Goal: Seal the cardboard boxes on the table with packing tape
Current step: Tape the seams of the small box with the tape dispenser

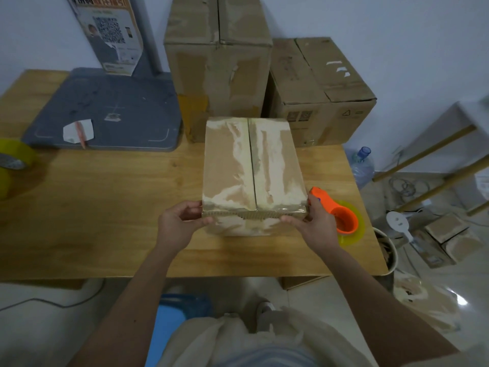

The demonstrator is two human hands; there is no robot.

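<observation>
Two hands meet at the near edge of a small cardboard box (252, 170) that sits on the wooden table (105, 207). The left hand (177, 223) pinches the box's near-left corner, thumb on the front face and fingers curled over the top edge. The right hand (315, 223) grips an orange tape dispenser (336, 210) loaded with a yellowish roll, and its thumb and fingertips press against the box's near-right corner; the dispenser lies just right of those fingers, at the box's side. A strip of clear tape seems to run along the near top edge between the two sets of fingers, though the blur makes that hard to confirm. The box's top flaps are closed, their seam running away from the fingers, the surface scarred pale where old tape tore off.

Beyond the fingertips, past the small box, stand a tall cardboard box (217, 62) and, to its right, a lower cardboard box (322, 88). Well left of the left hand lie a grey base plate (111, 112) and, at the table's far-left edge, a yellow tape roll (13, 165).
</observation>
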